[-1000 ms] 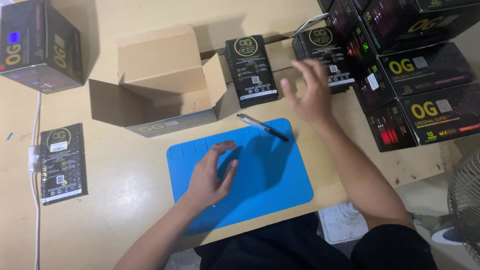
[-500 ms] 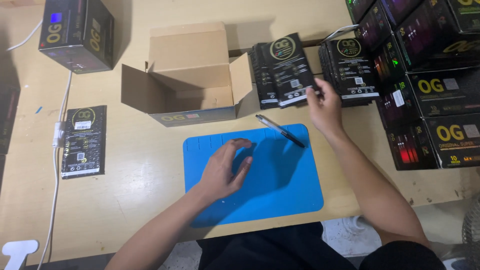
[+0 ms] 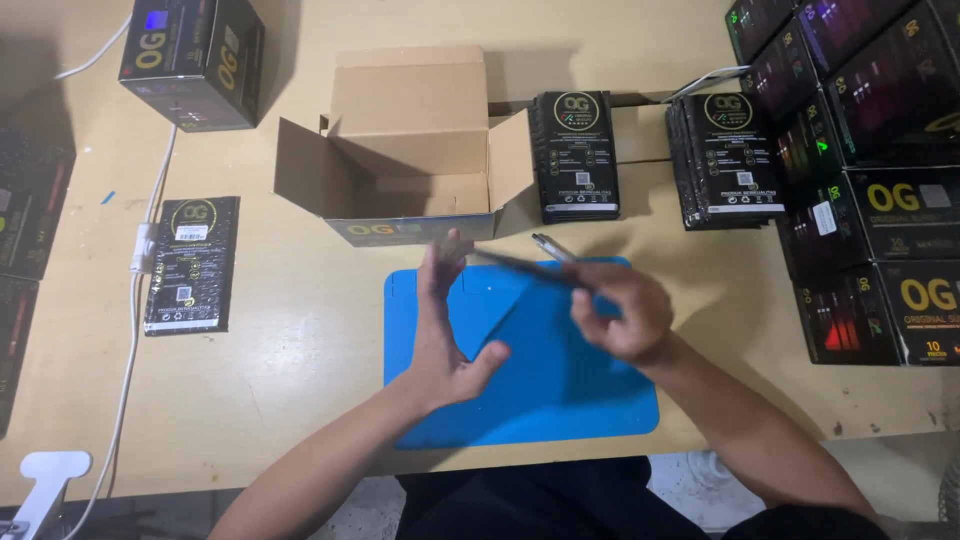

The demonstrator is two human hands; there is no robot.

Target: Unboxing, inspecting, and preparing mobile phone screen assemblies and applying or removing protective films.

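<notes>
Head view: right hand [image 3: 622, 318] pinches one thin dark packet [image 3: 530, 268] edge-on above the blue mat [image 3: 560, 400]; left hand [image 3: 447, 325] spread beside it. Cardboard box [image 3: 410, 150] stands open, apparently unfilled; stacked packets [image 3: 727, 158] wait.

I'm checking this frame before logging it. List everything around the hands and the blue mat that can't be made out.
- Thin dark flat item in the right hand, head view: motion blur hides its kind.
- Right hand's grip: fingers smeared.
- Left hand: edge-on; contact with the item unclear.
- Open brown cardboard box: front wall hides its floor.
- Blue rubber mat: forearms cover parts.
- Black cartons: cut by the right edge.
</notes>
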